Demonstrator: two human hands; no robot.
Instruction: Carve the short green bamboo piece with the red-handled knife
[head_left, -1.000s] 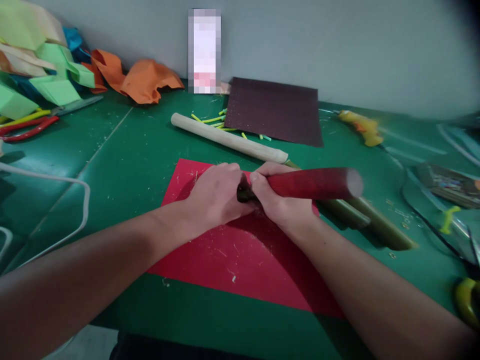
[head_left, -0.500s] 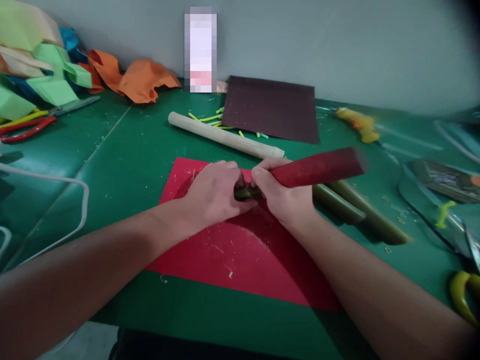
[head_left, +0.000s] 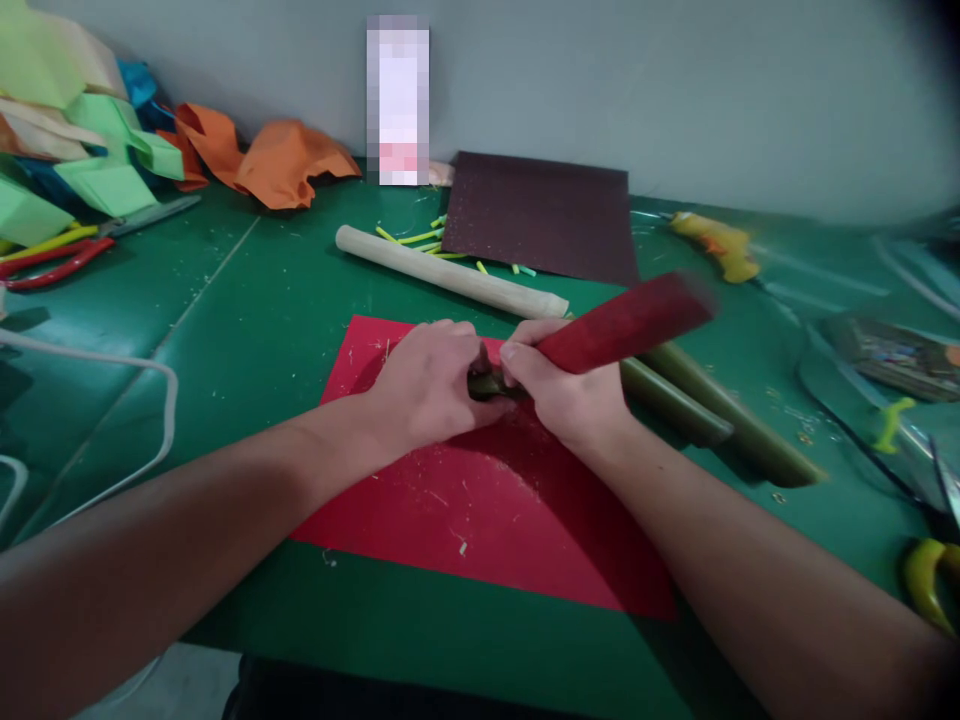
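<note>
My left hand (head_left: pixel 431 385) is closed around a short dark green piece (head_left: pixel 487 385) that looks like bamboo, pressing it down over a red sheet (head_left: pixel 450 510). My right hand (head_left: pixel 574 390) grips a tool with a thick red handle (head_left: pixel 630 320), which slants up to the right. The tool's working end is hidden by the fingers, close to the green piece. Pale shavings are scattered on the red sheet. Just beyond my right hand lie two long olive-green tubes (head_left: pixel 679 405), resembling bamboo.
Across the green table (head_left: pixel 247 380) lies a pale wooden rod (head_left: pixel 450 272), with a dark brown sheet (head_left: pixel 540 215) behind it. A yellow glue gun (head_left: pixel 716 245) rests at the back right. Red-handled scissors (head_left: pixel 75 255), orange paper (head_left: pixel 292 160) and a white cable (head_left: pixel 171 400) are on the left.
The red handle has tipped, its far end rising and shifting slightly left. My right hand has turned a little with it, while my left hand stays nearly still.
</note>
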